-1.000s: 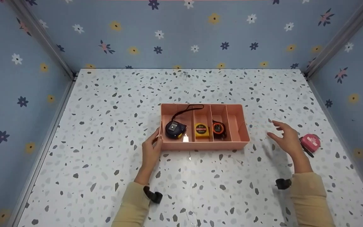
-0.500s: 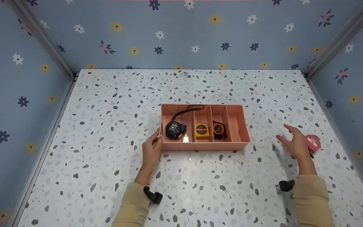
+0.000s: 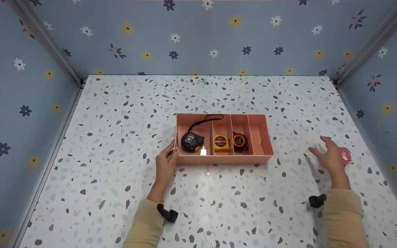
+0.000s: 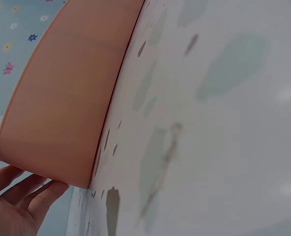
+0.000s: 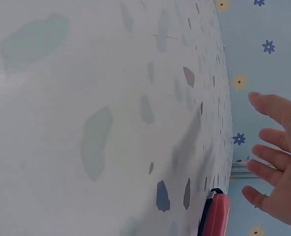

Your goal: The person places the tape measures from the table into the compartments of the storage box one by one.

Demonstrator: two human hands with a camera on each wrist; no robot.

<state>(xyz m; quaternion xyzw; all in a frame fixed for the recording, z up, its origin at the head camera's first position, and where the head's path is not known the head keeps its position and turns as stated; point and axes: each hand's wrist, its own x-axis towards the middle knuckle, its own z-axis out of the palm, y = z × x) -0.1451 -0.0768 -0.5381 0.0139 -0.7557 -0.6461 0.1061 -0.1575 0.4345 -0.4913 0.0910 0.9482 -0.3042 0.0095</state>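
At the left end of a pink divided organizer box (image 3: pixel 224 159), my left hand (image 3: pixel 165 165) grips the wall near the front corner. In the left wrist view the thumb is at the rim and the fingers (image 4: pixel 44 199) bend against the end wall. Inside the box lie a dark blue tape measure (image 3: pixel 191 142) with a black strap, a yellow tape measure (image 3: pixel 221 143), and a black-and-orange tape measure (image 3: pixel 240 141), each in its own compartment. My right hand (image 3: pixel 331 160) hovers with fingers spread, holding nothing, partly covering a pink tape measure (image 3: pixel 346 156) on the table.
The speckled white table (image 3: pixel 133 103) is bounded by blue flowered panels (image 3: pixel 198 38) at the back and both sides. Black camera mounts sit at the left wrist (image 3: pixel 167 213) and the right wrist (image 3: pixel 317 200). Nothing lies in the box's rightmost compartment (image 3: pixel 260 136).
My right hand has moved rightward toward the pink tape measure and covers more of it from the head view. The left hand and the box have stayed in place.
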